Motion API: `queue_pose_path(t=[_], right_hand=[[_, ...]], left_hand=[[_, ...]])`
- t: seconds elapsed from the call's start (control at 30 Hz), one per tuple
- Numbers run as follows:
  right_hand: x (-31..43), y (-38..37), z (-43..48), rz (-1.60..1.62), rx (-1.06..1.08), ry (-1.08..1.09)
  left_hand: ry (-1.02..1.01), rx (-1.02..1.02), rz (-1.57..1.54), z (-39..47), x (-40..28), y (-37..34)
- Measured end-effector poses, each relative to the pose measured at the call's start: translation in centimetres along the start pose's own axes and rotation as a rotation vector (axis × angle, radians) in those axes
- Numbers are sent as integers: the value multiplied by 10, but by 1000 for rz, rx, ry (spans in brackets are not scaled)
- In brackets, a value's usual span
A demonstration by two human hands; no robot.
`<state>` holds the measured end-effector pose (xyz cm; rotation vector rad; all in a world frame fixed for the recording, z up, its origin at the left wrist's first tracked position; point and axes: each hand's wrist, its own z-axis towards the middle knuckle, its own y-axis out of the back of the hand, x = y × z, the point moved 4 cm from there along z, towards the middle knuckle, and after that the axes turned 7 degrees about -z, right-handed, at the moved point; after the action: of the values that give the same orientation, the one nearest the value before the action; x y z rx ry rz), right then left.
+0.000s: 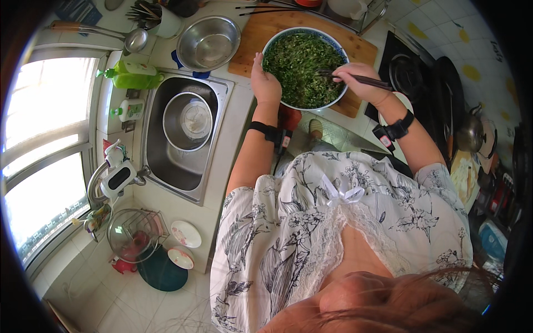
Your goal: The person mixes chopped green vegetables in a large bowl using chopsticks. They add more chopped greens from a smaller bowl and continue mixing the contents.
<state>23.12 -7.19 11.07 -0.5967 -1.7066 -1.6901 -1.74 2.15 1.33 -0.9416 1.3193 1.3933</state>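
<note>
A large white bowl with a blue patterned rim rests on a wooden cutting board. Finely chopped greens fill it, blurred near the middle. My left hand is against the bowl's left side, the palm on its wall and the fingers pointing up. In my right hand, at the bowl's right rim, are dark chopsticks, whose tips reach into the greens. Both wrists carry black straps with small devices.
Left of the board stands a steel basin; below it, a sink holds a steel pot. A green soap bottle stands behind the sink. On the right are a black stove and a kettle.
</note>
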Motion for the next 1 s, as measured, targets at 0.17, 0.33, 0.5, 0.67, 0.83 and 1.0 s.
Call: queue_pose_path(t=[0.17, 0.33, 0.5, 0.67, 0.83, 1.0], right_hand=[[1, 11, 1, 255, -101, -147], [28, -20, 24, 186, -102, -44], [57, -48, -1, 29, -29, 70], [50, -13, -21, 79, 76, 84], [32, 12, -5, 239, -15, -255], [44, -40, 5, 445, 4, -216]], left_hand=[[31, -8, -25, 0, -1, 0], [17, -27, -14, 0, 0, -1], [19, -39, -51, 1, 3, -2], [69, -30, -40, 0, 2, -2], [60, -37, -54, 1, 2, -3], [53, -50, -14, 3, 7, -4]])
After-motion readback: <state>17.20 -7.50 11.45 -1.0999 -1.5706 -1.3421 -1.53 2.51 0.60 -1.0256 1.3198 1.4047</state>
